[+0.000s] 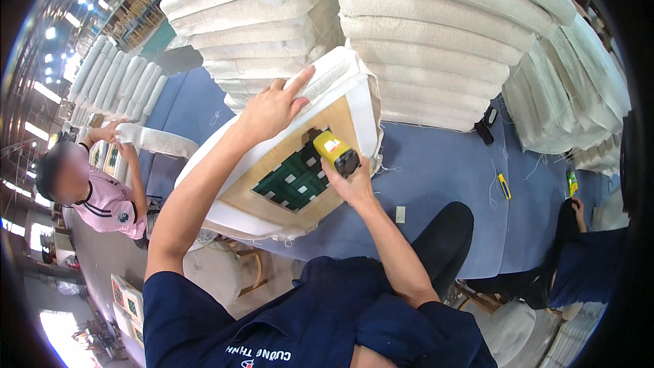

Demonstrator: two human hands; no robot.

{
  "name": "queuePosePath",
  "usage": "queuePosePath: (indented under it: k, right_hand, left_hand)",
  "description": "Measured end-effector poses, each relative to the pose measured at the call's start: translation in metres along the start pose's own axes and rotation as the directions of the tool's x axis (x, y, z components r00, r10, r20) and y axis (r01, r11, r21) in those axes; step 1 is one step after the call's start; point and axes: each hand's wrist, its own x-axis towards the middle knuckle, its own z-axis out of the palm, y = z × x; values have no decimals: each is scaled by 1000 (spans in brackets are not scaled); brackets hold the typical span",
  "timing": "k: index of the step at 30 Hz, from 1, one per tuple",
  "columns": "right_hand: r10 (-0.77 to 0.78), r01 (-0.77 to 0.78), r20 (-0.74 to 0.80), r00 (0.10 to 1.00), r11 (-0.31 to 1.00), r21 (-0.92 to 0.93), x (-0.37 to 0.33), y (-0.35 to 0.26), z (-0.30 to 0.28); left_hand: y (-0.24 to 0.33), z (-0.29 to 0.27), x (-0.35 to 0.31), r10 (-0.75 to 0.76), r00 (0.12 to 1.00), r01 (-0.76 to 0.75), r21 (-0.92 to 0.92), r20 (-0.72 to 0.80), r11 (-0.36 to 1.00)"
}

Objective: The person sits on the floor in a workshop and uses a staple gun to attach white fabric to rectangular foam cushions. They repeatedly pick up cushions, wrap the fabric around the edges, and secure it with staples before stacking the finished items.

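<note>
A padded seat cushion (368, 105) in off-white fabric stands tilted on the blue table in front of me. Its underside faces me, showing a pale wooden frame (235, 194) around woven dark green webbing (279, 180). My left hand (269, 110) rests on the cushion's upper edge, fingers spread over the fabric. In my right hand (355, 184) is a yellow and black staple gun (330, 144), its nose close to the upper part of the wooden frame. The black end of the tool points toward me. Whether its nose touches the wood I cannot tell.
Tall stacks of off-white cushions (422, 34) line the table's (436, 163) far side. A yellow cutter (504, 186) and loose threads lie at right. On the left a person (109, 194) in pink handles another cushion (157, 140); a person in dark clothing (589, 266) sits at right.
</note>
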Motion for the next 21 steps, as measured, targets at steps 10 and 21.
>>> queuePosePath:
  k: [10, 21]
  right_hand:
    - [-252, 242, -67, 965, 962, -124, 30, -28, -28]
    - [-129, 130, 40, 991, 991, -24, 11, -27, -25]
  left_hand:
    - [22, -9, -7, 83, 996, -84, 54, 29, 995]
    - [20, -3, -11, 104, 995, -104, 38, 2, 994]
